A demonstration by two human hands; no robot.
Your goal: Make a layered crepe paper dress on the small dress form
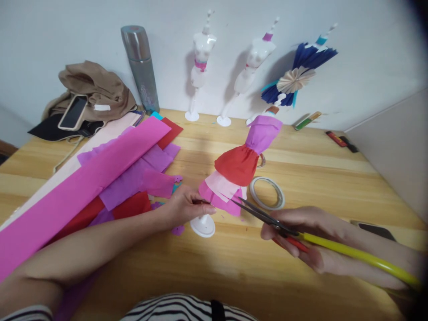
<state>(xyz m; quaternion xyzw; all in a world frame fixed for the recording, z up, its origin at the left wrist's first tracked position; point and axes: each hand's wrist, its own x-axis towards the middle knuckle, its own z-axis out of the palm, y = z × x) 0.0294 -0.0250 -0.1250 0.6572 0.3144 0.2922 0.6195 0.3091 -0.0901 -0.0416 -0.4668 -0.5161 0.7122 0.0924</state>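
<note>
A small mannequin wears a paper dress [239, 165] with a purple top, a red skirt layer and pink layers below; its white round base [202, 226] shows underneath. My left hand [187, 207] pinches the lower pink layer at its left side, near the stand. In my right hand [301, 232] is a pair of scissors [259, 213] with yellow and red handles. The blades are slightly parted, and their tips reach the right part of the pink hem. Whether they touch the paper, I cannot tell.
Coloured paper sheets [90, 183] cover the left side. A tape roll [267, 193] lies right of the dress. Behind stand two bare mannequins [202, 58], a blue-dressed one [296, 76] and a grey flask [142, 67]. A phone [72, 112] rests on brown cloth [96, 84].
</note>
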